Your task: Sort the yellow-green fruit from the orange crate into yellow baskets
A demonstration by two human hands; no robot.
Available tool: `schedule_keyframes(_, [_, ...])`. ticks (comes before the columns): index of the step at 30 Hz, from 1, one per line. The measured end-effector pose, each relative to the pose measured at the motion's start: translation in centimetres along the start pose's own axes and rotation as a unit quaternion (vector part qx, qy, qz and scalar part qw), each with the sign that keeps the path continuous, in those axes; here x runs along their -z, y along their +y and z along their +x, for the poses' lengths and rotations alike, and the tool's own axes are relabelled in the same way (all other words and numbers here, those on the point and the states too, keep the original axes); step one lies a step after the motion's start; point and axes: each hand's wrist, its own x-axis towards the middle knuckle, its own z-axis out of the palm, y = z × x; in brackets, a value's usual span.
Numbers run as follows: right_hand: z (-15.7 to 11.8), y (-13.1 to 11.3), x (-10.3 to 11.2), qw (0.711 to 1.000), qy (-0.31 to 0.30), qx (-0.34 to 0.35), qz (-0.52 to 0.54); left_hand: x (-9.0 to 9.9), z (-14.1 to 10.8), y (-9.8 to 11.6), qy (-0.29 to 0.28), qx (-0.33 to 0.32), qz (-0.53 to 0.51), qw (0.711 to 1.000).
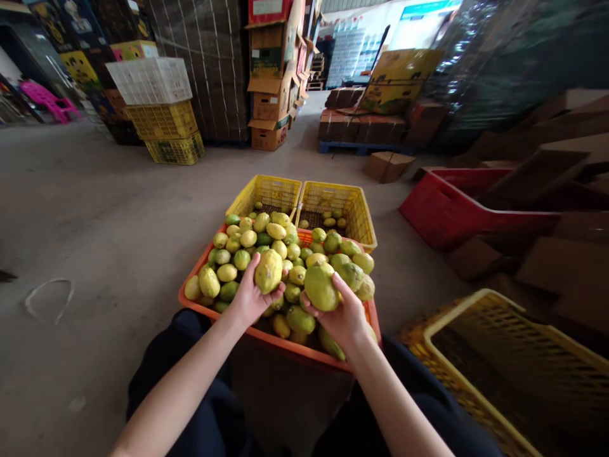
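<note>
My left hand (250, 299) is closed around a yellow-green lemon (269, 271) with brownish marks on its skin. In my right hand (346, 311) sits a larger, greener lemon (322, 287), the fingers wrapped under and around it. Both fruits are held just above an orange crate (285, 348) heaped with lemons (227, 273) from yellow to green. Behind it, touching or nearly so, stand two yellow crates, a left one (247, 193) and a right one (368, 219), each with a few lemons at the bottom.
A yellow crate (457, 311) stands close on my right. Beyond it are a red crate (428, 216) and loose cardboard (547, 266). Stacked crates (164, 120) stand at the back left, cardboard boxes (269, 105) at the back middle, and a loaded blue pallet (361, 148) further right.
</note>
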Motion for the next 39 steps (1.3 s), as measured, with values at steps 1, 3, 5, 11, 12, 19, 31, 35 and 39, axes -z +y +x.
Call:
schedule_keyframes(1, [0.0,0.0,-0.1,1.000,0.014,-0.013,0.017,0.1,0.1,0.0,-0.013,0.007,-0.010,1.000])
schedule_keyframes(3, [0.1,-0.2,-0.4,0.996,0.054,-0.048,0.054,0.1,0.1,0.1,-0.034,0.016,-0.031,0.999])
schedule_keyframes(5, [0.3,-0.4,-0.5,0.992,0.079,-0.066,0.075,0.0,0.2,0.1,-0.033,0.012,-0.038,0.999])
schedule_keyframes(11, [1.0,-0.2,-0.1,0.993,0.096,-0.056,0.033,-0.5,0.2,-0.1,0.034,0.012,0.000,0.999])
schedule_keyframes(12, [1.1,0.0,-0.1,0.993,0.095,-0.060,0.027,-0.6,0.2,-0.1,0.037,0.013,-0.001,0.999])
schedule_keyframes(19, [0.4,-0.2,-0.2,0.995,0.066,-0.044,0.063,-0.4,0.1,0.1,0.053,0.016,-0.025,0.998])
schedule_keyframes(31, [0.9,0.3,-0.7,0.982,0.169,-0.079,0.026,-0.4,0.7,-0.3,0.049,0.043,-0.058,0.996])
schedule_keyframes(35, [0.8,0.6,-0.7,0.982,0.164,-0.097,0.001,-0.7,0.2,0.1,0.084,0.037,-0.046,0.995])
schedule_keyframes(39, [0.3,0.0,-0.9,0.980,0.150,-0.129,-0.002,-0.4,0.2,0.0,0.070,0.032,-0.062,0.995])
